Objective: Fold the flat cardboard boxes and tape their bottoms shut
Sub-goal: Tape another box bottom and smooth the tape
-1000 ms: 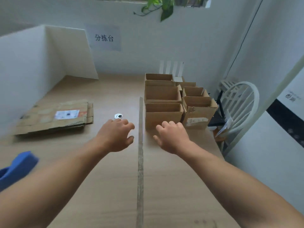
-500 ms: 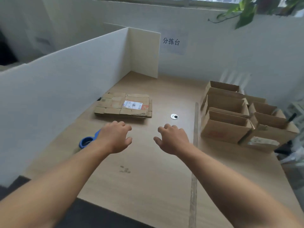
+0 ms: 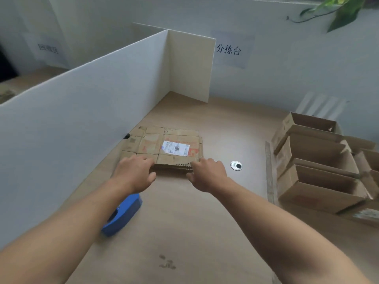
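Note:
A stack of flat cardboard boxes with a white label on top lies on the wooden table, near the white divider. My left hand rests at the stack's near left corner, fingers curled over the edge. At the near right corner, my right hand touches the edge with fingers spread. Neither hand clearly grips the cardboard. A blue tape dispenser lies on the table under my left forearm.
Several folded open boxes stand in rows at the right. A white divider wall runs along the left. A small round metal grommet sits in the table right of my hands. A table seam runs beside the boxes.
Both hands have reached forward and left from mid-table to the near edge of the flat stack. The view has swung left, away from the folded boxes.

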The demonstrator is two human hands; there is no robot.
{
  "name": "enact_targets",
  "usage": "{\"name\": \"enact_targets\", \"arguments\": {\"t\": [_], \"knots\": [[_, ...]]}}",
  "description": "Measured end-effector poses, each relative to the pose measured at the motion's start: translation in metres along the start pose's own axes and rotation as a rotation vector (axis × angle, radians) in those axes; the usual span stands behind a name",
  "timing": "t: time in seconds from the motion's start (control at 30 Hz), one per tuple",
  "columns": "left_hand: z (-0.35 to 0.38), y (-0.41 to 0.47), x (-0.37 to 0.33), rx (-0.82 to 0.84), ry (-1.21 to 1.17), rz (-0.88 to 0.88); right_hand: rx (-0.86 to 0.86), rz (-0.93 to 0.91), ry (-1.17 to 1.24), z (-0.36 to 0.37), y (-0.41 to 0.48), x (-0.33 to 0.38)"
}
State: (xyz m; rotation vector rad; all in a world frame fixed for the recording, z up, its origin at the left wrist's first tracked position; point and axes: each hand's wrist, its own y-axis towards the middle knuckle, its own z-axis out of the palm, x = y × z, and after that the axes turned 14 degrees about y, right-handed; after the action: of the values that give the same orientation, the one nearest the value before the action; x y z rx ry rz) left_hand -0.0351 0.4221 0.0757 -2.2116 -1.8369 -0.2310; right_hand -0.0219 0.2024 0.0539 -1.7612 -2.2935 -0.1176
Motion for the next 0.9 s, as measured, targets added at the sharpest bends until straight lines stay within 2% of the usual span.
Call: {"name": "enact_targets", "arguments": {"t": [0.23,0.33,0.43,0.7,0.8,0.9], "knots": [[0.035,0.078,0.05,0.05,-0.019,0.037,0.04,0.045,-0.026,0.026,0.088,0.014],[0.061,0.12,0.072,0.107,-0.041,0.07,0.071,0.151,0.01,0.044,0.125,0.014],[0.094,0.164,0.092,0.171,-0.083,0.071,0.091,0.332,0.17,0.065,0.158,0.008],[0.166,0.226,0.116,0.239,-0.276,-0.053,-0.163,0.838,0.631,0.101,0.214,-0.019],[0.177,0.232,0.112,0.24,-0.354,-0.054,-0.218,0.91,0.825,0.111,0.225,-0.034],[0.18,0.236,0.1,0.233,-0.5,-0.044,-0.269,0.948,0.834,0.122,0.23,-0.04]]}}
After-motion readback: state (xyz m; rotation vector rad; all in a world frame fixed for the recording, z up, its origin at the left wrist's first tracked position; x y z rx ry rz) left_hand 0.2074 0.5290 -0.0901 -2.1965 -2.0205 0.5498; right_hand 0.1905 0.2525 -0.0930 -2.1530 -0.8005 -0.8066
